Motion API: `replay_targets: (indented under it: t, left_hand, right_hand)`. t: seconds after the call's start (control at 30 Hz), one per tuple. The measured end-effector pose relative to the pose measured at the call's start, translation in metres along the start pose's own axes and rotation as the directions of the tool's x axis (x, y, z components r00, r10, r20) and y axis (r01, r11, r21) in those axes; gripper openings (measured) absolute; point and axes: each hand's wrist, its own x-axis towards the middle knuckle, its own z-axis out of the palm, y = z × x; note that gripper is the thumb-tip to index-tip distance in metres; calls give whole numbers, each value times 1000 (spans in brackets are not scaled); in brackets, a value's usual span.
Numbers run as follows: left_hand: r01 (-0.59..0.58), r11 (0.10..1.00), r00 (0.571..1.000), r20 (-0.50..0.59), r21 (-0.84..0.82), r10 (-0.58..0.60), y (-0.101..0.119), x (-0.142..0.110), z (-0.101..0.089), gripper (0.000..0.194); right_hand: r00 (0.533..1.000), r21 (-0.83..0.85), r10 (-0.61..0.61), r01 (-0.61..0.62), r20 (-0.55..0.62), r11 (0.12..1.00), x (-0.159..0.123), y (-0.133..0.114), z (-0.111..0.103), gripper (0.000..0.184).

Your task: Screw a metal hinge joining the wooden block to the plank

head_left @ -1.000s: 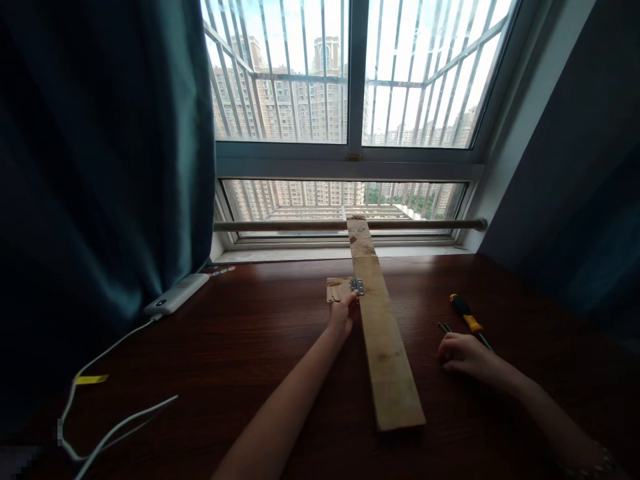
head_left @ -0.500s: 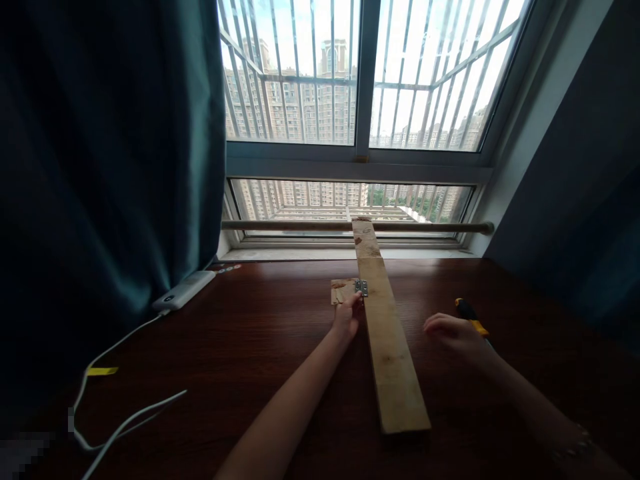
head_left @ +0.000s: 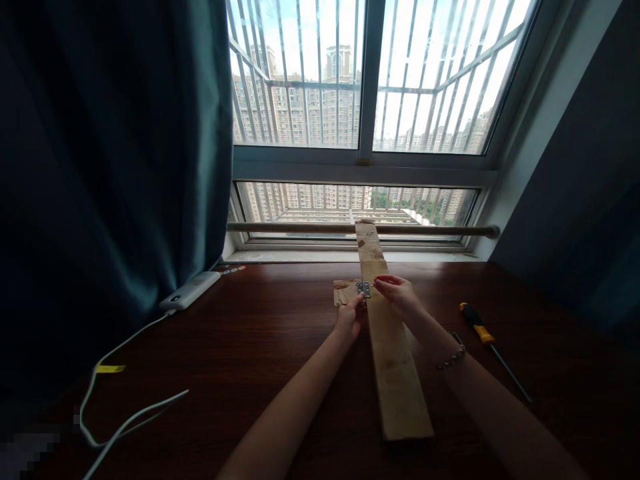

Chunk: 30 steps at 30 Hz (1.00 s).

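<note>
A metal hinge (head_left: 363, 289) bridges a small wooden block (head_left: 344, 293) and the left edge of a long wooden board (head_left: 395, 360). My left hand (head_left: 350, 317) is closed at the block, its thumb pressed on the lower part of the hinge. Over the board, my right hand (head_left: 399, 293) pinches a tiny thin piece, apparently a screw, close to the hinge's right leaf. A yellow and black screwdriver (head_left: 483, 333) lies to the right of my right forearm.
The dark red-brown table (head_left: 280, 347) runs back to the barred window. A white power strip (head_left: 191, 291) and its white cable (head_left: 135, 417) lie at the left, beside a blue curtain (head_left: 195, 167). A yellow tag (head_left: 111, 369) hangs on the cable.
My right hand has moved left from beside the screwdriver to the hinge. The screwdriver is now in fuller view. My left hand stays on the hinge and block.
</note>
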Motion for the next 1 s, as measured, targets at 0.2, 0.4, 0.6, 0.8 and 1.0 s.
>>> replay_targets:
  t: [0.2, 0.4, 0.6, 0.8, 1.0]
  left_hand:
    - [9, 1000, 1000, 29, 10, -10, 0, 2, -2, 7]
    - [14, 1000, 999, 36, -15, -14, -1, 5, -3, 8]
    - [13, 1000, 998, 57, -8, -13, -1, 8, -5, 9]
    - [10, 1000, 999, 42, -8, -9, 0, 7, -5, 9]
    - [64, 998, 994, 86, 26, -66, 1, 9, -9, 10]
  right_hand:
    - [1000, 2, 0, 0, -10, 1000, 16, 9, 5, 29]
    - [999, -45, -7, 5, -33, 999, 24, 15, 9, 25]
    - [998, -194, -40, 30, -49, 981, 28, 23, 12, 20]
    - [990, -359, -120, 85, -77, 929, 33, 29, 9, 18]
    - [982, -372, -181, 145, -62, 917, 28, 25, 4, 23]
